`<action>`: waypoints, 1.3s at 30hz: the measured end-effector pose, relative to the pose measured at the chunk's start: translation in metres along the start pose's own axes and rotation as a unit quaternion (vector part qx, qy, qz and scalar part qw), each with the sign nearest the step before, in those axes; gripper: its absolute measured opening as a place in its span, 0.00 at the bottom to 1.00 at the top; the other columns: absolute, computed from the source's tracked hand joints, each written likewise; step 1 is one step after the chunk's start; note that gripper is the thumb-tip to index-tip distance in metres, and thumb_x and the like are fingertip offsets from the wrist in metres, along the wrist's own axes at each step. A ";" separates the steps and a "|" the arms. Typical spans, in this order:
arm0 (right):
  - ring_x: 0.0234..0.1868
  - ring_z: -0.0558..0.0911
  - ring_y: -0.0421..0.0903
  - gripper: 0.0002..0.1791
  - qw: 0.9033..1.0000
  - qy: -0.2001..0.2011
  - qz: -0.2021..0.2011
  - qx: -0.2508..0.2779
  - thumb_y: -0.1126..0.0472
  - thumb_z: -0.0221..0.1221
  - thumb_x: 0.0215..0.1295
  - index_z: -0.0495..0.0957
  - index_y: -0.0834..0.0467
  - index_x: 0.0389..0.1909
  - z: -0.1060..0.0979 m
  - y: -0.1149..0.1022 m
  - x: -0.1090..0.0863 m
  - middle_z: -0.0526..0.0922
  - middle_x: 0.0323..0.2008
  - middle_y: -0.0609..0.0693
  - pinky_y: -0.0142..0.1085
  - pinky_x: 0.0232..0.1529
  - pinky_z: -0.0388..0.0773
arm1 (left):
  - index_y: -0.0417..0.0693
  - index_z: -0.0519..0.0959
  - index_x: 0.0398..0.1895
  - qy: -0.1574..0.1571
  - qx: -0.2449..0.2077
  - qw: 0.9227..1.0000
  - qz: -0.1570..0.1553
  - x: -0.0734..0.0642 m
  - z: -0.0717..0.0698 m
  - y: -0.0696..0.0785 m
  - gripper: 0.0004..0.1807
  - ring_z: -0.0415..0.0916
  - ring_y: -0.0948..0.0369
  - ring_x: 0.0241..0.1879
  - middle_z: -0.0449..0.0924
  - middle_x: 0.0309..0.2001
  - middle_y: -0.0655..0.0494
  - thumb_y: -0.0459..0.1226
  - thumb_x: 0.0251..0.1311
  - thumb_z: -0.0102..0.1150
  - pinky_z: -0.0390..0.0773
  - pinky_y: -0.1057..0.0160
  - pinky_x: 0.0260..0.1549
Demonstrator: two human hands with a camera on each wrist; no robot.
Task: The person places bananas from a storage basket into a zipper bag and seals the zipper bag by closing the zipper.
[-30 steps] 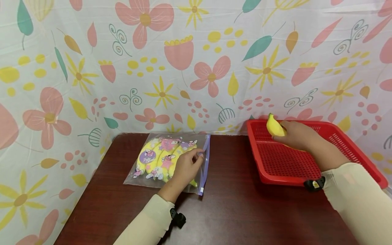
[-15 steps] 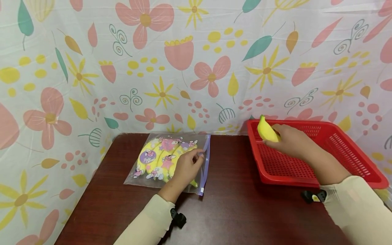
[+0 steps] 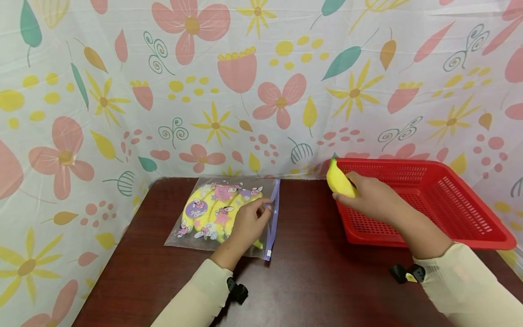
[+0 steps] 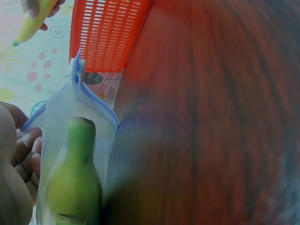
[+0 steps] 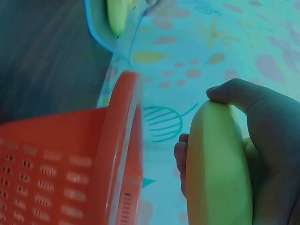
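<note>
My right hand point(image 3: 373, 197) grips a yellow banana point(image 3: 340, 179), holding it tilted above the left rim of the red basket point(image 3: 408, 243). In the right wrist view the thumb lies on one end of the banana point(image 5: 218, 164) and the fingers curl behind it. My left hand point(image 3: 250, 222) pinches the purple zip edge of a clear printed zip bag point(image 3: 175, 238) lying on the table. Several bananas point(image 3: 210, 211) are inside the bag. Seen from the left wrist, the bag's mouth point(image 4: 77, 86) stands parted, with a green banana stem point(image 4: 80, 145) facing it.
The perforated basket stands at the right on the dark wooden table point(image 3: 302, 277), against a flower-patterned cloth point(image 3: 282, 59) behind. No fruit shows in the visible part of the basket. Table surface lies between bag and basket.
My right hand has carried the banana leftward, from over the inside of the basket to its left rim. The left hand and the bag have stayed in place.
</note>
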State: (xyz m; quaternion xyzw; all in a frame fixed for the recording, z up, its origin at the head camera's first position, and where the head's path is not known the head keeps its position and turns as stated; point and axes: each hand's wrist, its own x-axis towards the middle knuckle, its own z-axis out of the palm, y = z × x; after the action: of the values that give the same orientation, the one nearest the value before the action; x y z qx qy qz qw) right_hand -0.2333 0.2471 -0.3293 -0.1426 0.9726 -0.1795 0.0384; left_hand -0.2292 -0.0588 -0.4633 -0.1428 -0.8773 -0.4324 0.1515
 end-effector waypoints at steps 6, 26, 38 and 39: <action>0.30 0.75 0.46 0.31 1.000 -0.005 0.000 0.008 0.41 0.67 0.60 0.71 0.60 0.52 0.007 -0.009 -0.004 0.78 0.31 0.51 0.36 0.29 0.74 | 0.47 0.85 0.51 0.000 -0.001 1.000 -0.001 0.000 0.000 0.001 0.13 0.68 0.68 0.22 0.77 0.24 0.61 0.38 0.68 0.57 0.70 0.69 0.24; 0.28 0.75 0.45 0.30 0.999 -0.011 -0.011 0.042 0.38 0.65 0.61 0.73 0.58 0.49 0.030 -0.024 -0.006 0.76 0.29 0.50 0.36 0.28 0.73 | 0.47 0.85 0.51 -0.002 -0.001 1.000 -0.003 0.000 0.000 0.002 0.13 0.69 0.69 0.22 0.77 0.24 0.62 0.39 0.69 0.57 0.71 0.69 0.24; 0.28 0.75 0.45 0.31 0.998 -0.026 0.005 0.054 0.37 0.64 0.62 0.74 0.57 0.53 0.040 -0.035 -0.005 0.77 0.29 0.50 0.36 0.28 0.74 | 0.47 0.85 0.51 -0.004 -0.002 1.000 -0.005 -0.001 0.000 0.001 0.14 0.69 0.68 0.22 0.77 0.24 0.61 0.39 0.69 0.56 0.70 0.69 0.24; 0.28 0.75 0.45 0.31 0.998 -0.028 0.004 0.055 0.37 0.63 0.63 0.74 0.58 0.54 0.041 -0.037 -0.006 0.77 0.29 0.50 0.36 0.28 0.74 | 0.47 0.85 0.52 -0.004 -0.003 1.000 -0.004 -0.001 0.000 0.001 0.13 0.69 0.68 0.22 0.77 0.24 0.61 0.39 0.69 0.56 0.70 0.69 0.24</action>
State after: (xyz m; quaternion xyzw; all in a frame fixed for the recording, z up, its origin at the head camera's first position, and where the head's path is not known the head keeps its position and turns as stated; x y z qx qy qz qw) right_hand -0.2131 0.2022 -0.3544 -0.1417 0.9604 -0.2283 0.0738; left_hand -0.2283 -0.0586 -0.4625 -0.1413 -0.8773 -0.4350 0.1454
